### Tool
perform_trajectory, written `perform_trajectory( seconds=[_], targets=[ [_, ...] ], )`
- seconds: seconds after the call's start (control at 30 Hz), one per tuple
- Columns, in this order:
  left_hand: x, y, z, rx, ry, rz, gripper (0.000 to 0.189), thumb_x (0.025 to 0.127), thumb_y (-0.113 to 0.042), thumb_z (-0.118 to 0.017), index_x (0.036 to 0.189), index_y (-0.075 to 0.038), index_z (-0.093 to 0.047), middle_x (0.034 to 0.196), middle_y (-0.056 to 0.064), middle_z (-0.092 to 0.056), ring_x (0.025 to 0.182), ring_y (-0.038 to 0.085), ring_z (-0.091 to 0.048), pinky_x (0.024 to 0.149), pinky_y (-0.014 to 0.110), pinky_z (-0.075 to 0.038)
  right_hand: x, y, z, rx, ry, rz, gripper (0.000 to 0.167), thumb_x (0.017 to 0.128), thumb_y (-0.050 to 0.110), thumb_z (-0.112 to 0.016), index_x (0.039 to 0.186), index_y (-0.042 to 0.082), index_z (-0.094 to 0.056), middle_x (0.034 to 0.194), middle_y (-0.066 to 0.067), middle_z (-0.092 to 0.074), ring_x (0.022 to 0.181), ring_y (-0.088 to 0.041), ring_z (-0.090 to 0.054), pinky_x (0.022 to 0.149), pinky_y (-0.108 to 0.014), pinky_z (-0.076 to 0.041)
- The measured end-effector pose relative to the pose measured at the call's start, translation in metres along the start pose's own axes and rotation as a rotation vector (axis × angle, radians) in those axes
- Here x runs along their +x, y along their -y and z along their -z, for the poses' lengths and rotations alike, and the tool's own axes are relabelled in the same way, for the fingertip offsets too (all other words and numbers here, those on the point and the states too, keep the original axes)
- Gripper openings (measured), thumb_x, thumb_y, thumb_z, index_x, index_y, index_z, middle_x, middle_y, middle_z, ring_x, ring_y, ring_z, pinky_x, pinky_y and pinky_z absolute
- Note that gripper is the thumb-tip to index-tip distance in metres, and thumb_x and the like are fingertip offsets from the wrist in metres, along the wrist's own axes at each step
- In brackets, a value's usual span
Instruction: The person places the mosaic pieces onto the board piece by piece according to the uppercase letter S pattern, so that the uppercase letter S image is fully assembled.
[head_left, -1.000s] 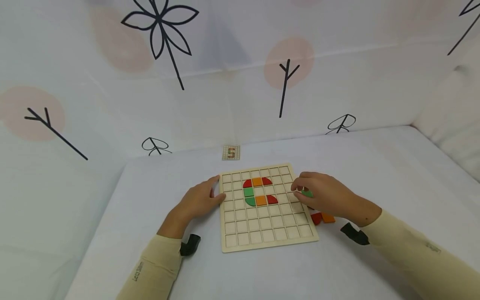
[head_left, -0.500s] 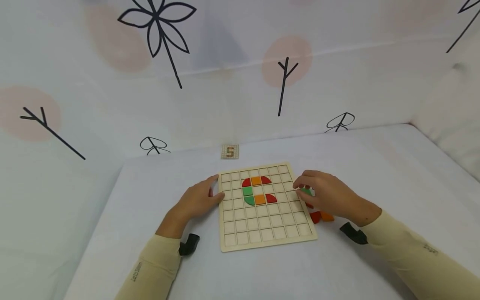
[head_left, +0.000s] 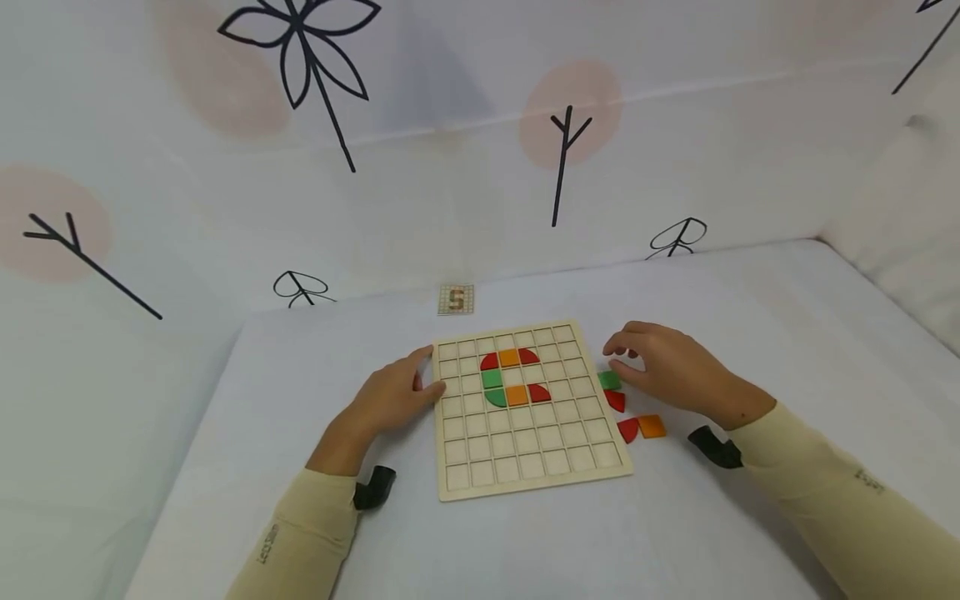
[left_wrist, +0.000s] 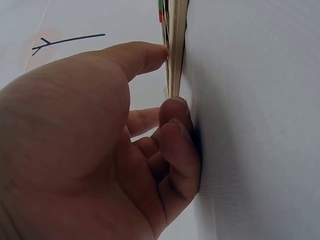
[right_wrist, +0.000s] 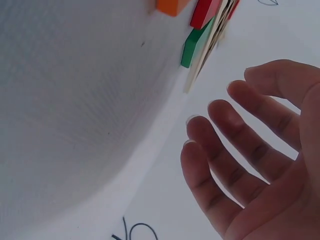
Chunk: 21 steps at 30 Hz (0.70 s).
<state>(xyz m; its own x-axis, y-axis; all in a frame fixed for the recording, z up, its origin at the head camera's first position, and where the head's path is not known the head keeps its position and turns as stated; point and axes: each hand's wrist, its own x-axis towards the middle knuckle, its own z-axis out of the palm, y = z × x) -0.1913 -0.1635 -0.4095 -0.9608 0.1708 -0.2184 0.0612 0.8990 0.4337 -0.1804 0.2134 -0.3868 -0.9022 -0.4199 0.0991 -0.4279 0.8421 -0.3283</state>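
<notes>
A wooden grid board [head_left: 534, 421] lies flat on the white cloth. On it, red, orange and green pieces form a curved shape in the upper left part, among them a green square [head_left: 491, 378]. My left hand [head_left: 390, 398] holds the board's left edge; the left wrist view shows the thumb on top and curled fingers [left_wrist: 180, 155] at the edge. Off the board's right edge hovers my right hand [head_left: 671, 367], fingers loosely bent with nothing between them. Nearest to it lies a loose green piece [head_left: 610, 381], with a red piece [head_left: 616, 401] just below.
Another red rounded piece [head_left: 628, 430] and an orange square [head_left: 652, 427] lie to the right of the board. Behind the board sits a small card [head_left: 456, 299] picturing a figure on a grid. A printed cloth backdrop [head_left: 450, 200] rises at the back.
My right hand has moved away from the board, up and to the right, uncovering the loose green and red pieces. The left hand stays at the board's edge. The head view has shifted slightly.
</notes>
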Motion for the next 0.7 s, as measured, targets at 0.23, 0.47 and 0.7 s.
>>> perform_trajectory(
  seconds=[0.23, 0.47, 0.7],
  targets=[
    [-0.001, 0.001, 0.0, -0.017, 0.004, 0.014, 0.072, 0.095, -0.044, -0.064, 0.157, -0.021, -0.034, 0.08, 0.002, -0.055, 0.066, 0.015, -0.048, 0.06, 0.031, -0.038, 0.002, -0.005, 0.001, 0.012, 0.06, -0.041, 0.021, 0.092, 0.019, -0.071, 0.11, 0.01, -0.074, 0.103, -0.003, -0.067, 0.093, -0.02, -0.062, 0.081, -0.041, -0.056],
    [-0.004, -0.003, 0.003, -0.008, 0.002, 0.014, 0.072, 0.095, -0.044, -0.064, 0.157, -0.02, -0.034, 0.08, 0.002, -0.055, 0.066, 0.016, -0.049, 0.059, 0.031, -0.038, 0.003, -0.01, 0.0, 0.023, 0.095, -0.049, 0.02, 0.091, 0.018, -0.071, 0.109, 0.01, -0.074, 0.099, -0.002, -0.066, 0.09, -0.018, -0.061, 0.081, -0.041, -0.055],
    [-0.002, 0.0, 0.001, -0.012, 0.002, -0.002, 0.072, 0.095, -0.044, -0.065, 0.156, -0.02, -0.035, 0.081, 0.001, -0.055, 0.067, 0.015, -0.049, 0.06, 0.03, -0.038, 0.004, -0.015, -0.002, 0.113, 0.14, -0.057, 0.015, 0.089, 0.016, -0.072, 0.104, 0.013, -0.074, 0.089, 0.003, -0.063, 0.084, -0.014, -0.056, 0.073, -0.031, -0.05]
  ],
)
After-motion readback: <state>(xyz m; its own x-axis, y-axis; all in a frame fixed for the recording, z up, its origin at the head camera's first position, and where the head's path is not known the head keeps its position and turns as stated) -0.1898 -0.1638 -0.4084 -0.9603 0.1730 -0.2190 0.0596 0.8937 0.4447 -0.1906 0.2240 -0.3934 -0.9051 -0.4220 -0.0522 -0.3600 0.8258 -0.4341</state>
